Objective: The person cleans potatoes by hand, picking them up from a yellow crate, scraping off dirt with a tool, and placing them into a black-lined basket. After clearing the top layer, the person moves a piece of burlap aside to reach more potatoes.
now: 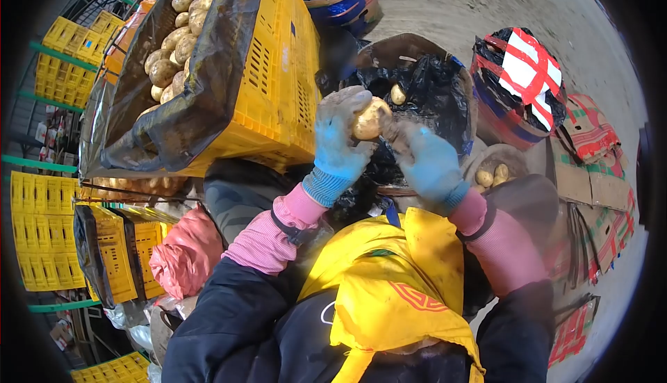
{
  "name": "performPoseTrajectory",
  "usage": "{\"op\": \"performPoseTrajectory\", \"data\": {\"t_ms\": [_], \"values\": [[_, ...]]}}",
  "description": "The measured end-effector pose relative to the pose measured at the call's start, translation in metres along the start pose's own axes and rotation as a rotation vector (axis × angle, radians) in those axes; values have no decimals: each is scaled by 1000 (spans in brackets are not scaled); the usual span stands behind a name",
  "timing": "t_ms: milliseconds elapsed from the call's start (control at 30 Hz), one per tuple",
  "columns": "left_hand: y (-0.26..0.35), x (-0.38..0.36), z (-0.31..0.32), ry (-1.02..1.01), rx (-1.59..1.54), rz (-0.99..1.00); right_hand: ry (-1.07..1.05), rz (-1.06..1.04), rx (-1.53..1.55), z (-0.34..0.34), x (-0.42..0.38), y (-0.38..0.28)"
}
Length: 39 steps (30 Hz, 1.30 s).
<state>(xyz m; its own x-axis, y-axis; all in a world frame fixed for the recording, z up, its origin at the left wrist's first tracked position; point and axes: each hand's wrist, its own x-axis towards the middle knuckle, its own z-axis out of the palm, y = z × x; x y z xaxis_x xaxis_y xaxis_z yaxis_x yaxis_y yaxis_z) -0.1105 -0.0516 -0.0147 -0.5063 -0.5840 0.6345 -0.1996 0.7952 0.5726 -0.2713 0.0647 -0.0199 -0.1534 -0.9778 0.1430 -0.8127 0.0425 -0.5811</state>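
A round, pale brown potato (pixel 372 118) is in my left hand (pixel 341 133), which wears a dirty blue and grey glove and grips it from the left side. Close to the potato's right side is my right hand (pixel 425 158), gloved the same way, its fingers bent and blurred; whether they touch the potato is unclear. Below both hands is a round container (pixel 467 98) lined with black plastic (pixel 434 87), with one small potato (pixel 398 94) on the lining.
Potatoes (pixel 182 46) fill a dark-lined tray at the upper left, beside stacked yellow crates (pixel 278 70). To the right are a basket (pixel 472 167) with several potatoes, a red-taped container (pixel 497 112) and flattened cardboard (pixel 590 178). A pink sack (pixel 187 254) lies at the lower left.
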Motion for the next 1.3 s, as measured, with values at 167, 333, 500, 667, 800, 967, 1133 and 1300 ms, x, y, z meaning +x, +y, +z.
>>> {"op": "performPoseTrajectory", "data": {"t_ms": [167,333,500,667,800,967,1133,1300], "values": [[5,-2,2,-5,-778,-535,66,-57,225,1,-8,-3],[16,10,-16,-109,-1402,-797,163,189,729,-5,9,17],[17,2,-9,-101,-807,-415,-40,407,1143,-21,5,3],[19,1,-11,-81,-418,-145,-52,299,1043,-12,3,8],[17,2,-13,-48,-248,12,-38,272,950,-7,4,11],[24,0,-14,-73,-876,-377,-18,363,1085,-15,6,2],[13,-2,-22,-396,-1858,-745,113,335,1074,-13,17,4],[37,-2,-31,-178,-2102,-1017,104,350,1122,-16,22,-3]]}}
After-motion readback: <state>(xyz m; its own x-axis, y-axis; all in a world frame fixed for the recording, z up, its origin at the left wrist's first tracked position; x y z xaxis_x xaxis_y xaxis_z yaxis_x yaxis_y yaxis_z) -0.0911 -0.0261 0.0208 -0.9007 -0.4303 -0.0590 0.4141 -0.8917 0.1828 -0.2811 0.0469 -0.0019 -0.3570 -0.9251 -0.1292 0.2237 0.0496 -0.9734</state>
